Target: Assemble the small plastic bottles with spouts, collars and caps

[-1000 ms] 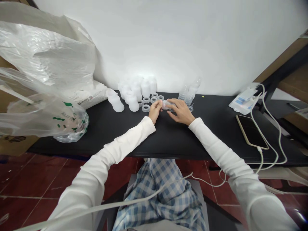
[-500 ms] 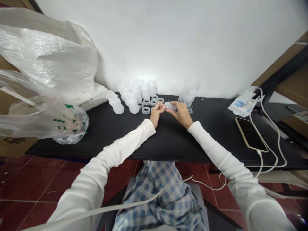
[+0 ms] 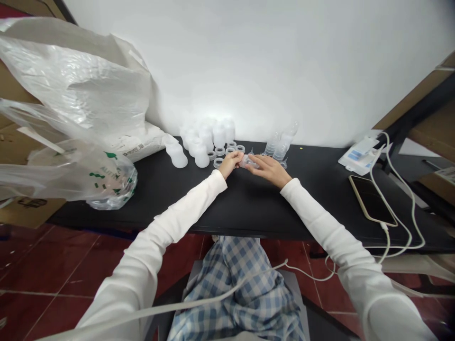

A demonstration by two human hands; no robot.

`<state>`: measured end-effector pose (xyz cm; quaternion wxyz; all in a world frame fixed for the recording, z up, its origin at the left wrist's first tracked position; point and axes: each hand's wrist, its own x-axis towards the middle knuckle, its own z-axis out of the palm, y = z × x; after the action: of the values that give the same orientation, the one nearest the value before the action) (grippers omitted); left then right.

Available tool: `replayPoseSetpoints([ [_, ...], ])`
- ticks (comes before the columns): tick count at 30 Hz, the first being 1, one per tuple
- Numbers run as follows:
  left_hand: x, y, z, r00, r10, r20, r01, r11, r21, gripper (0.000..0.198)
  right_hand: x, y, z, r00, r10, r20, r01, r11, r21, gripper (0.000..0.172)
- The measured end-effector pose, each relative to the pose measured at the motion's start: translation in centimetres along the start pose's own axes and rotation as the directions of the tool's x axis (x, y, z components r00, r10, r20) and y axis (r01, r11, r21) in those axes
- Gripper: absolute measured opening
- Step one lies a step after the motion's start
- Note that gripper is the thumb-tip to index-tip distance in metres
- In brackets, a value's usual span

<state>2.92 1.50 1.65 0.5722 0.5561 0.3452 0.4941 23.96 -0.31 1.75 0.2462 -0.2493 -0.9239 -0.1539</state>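
My left hand [image 3: 231, 162] pinches the collar end of a clear plastic bottle cap [image 3: 249, 161], held just above the black table [image 3: 249, 203]. On the cap's domed side lie the fingers of my right hand [image 3: 269, 169], closed round it from the right and partly hiding it. Behind my left hand are several translucent collar rings [image 3: 218, 163]. Frosted white baby bottles [image 3: 201, 156] stand in a group to the left, one of them [image 3: 177, 155] leaning. Beyond my right hand stand stacked clear caps [image 3: 281, 148], with small clear teats [image 3: 284, 164] beside them.
A large white plastic sack [image 3: 88, 85] and a clear bag with green print [image 3: 110, 180] fill the left end. At right lie a phone [image 3: 372, 200], its white cable [image 3: 408, 189] and a flat blue-and-white pack [image 3: 359, 154]. A white wall [image 3: 249, 71] rises behind the table.
My right fingers have shifted from gripping the cap's sides to lying over its top. The cap is turned slightly and still between both hands. The camera view has shifted a little.
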Motion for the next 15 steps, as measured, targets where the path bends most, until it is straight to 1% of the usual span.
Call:
replayPoseSetpoints([
  [2,-0.2,-0.4,0.5,0.994,0.094,-0.057,-0.091,0.994,0.059,0.044,0.0,-0.1,0.5,0.995,0.084,-0.050,-0.081,0.996,0.048,0.031],
  [3,-0.4,-0.5,0.9,0.984,0.160,-0.079,-0.152,0.983,0.101,0.047,-0.1,-0.2,0.8,0.987,0.136,-0.089,-0.128,0.988,0.085,0.033],
  [4,-0.7,-0.6,1.3,0.967,0.238,-0.092,-0.223,0.963,0.153,0.047,0.0,-0.4,1.0,0.973,0.189,-0.135,-0.172,0.977,0.125,0.040],
  [5,-1.1,-0.5,1.7,0.941,0.326,-0.092,-0.301,0.929,0.216,0.046,0.0,-0.5,1.2,0.952,0.243,-0.184,-0.213,0.963,0.166,0.047],
  [7,-1.9,-0.4,2.4,0.888,0.461,-0.010,-0.431,0.837,0.336,0.040,0.0,-0.7,1.6,0.886,0.374,-0.273,-0.308,0.917,0.254,0.050],
  [9,-2.5,-0.3,2.7,0.845,0.525,0.101,-0.516,0.752,0.409,0.034,0.0,-0.7,1.8,0.815,0.485,-0.315,-0.389,0.863,0.322,0.048],
  [10,-2.7,-0.3,2.8,0.836,0.535,0.124,-0.531,0.730,0.429,0.031,0.0,-0.7,1.9,0.792,0.526,-0.309,-0.421,0.838,0.347,0.048],
  [11,-2.8,-0.4,2.8,0.837,0.533,0.119,-0.526,0.728,0.440,0.029,0.0,-0.7,2.0,0.780,0.554,-0.292,-0.447,0.818,0.362,0.048],
  [12,-2.7,-0.4,2.8,0.850,0.519,0.088,-0.501,0.747,0.438,0.028,0.0,-0.7,2.1,0.775,0.570,-0.271,-0.465,0.806,0.365,0.049],
  [14,-2.5,-0.5,2.6,0.893,0.449,0.017,-0.422,0.824,0.378,0.027,0.1,-0.7,2.1,0.771,0.582,-0.259,-0.483,0.799,0.358,0.049],
  [15,-2.2,-0.6,2.5,0.914,0.405,-0.007,-0.381,0.866,0.322,0.027,0.1,-0.7,2.1,0.769,0.576,-0.277,-0.479,0.807,0.346,0.049],
])
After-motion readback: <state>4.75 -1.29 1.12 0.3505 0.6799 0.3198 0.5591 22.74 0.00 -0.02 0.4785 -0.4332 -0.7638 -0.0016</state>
